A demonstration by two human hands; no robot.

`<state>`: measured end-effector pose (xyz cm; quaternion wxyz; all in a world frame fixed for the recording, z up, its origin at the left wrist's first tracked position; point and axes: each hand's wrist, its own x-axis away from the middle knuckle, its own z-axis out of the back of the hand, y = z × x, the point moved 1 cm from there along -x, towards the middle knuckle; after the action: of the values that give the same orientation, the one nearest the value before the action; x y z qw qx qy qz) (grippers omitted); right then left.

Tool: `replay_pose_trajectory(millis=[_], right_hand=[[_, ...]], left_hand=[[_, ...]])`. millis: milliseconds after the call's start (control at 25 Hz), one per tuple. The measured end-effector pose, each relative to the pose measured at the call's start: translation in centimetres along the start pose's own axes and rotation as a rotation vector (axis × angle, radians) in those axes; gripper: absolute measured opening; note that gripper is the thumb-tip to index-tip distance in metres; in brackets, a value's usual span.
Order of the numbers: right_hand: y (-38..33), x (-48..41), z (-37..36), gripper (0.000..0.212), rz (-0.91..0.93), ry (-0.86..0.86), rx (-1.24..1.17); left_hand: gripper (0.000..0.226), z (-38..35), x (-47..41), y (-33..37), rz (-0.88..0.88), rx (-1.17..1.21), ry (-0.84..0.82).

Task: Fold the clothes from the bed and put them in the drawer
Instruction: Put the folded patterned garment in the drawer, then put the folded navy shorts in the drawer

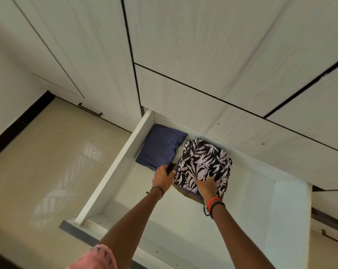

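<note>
1. Stowing step: left hand point(163, 176) and right hand point(207, 186) each grip the leaf-print stack point(203, 162) at centre frame, inside the open drawer point(113, 171), just beside a blue garment point(161, 146).
2. Next, probably: set it flat, release, withdraw.

No legible text, labels, brands or numbers in frame. The folded garment point(202, 164) at centre carries a white leaf print only, no lettering.

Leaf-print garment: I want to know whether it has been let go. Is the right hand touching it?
Touching. The head view shows the right hand gripping the leaf-print garment at its near edge, lying directly on the fabric.
</note>
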<state>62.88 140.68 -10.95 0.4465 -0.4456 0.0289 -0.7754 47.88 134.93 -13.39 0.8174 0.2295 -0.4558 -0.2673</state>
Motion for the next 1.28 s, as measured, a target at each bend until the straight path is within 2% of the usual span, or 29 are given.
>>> replay_pose_trajectory(millis=[240,560,800,1280], right_hand=[[-0.6,7.7,-2.3,0.035,0.222,-0.108,0.046],[-4.2,20.4,-10.8,0.034,0.423,-0.363,0.191],[-5.2,31.3,-19.3,0.028,0.579,-0.542,0.344],[3.1,54.5,-34.3,0.029,0.718,-0.787,0.546]], left_hand=[[0.046,5.3,6.7,-3.8,0.0,0.207,0.137],[0.048,16.4,16.8,-13.0,0.162,0.535,0.401],[0.05,23.7,24.3,-22.1,0.308,0.656,0.635],[0.048,32.8,41.9,-41.4,0.48,0.914,0.947]])
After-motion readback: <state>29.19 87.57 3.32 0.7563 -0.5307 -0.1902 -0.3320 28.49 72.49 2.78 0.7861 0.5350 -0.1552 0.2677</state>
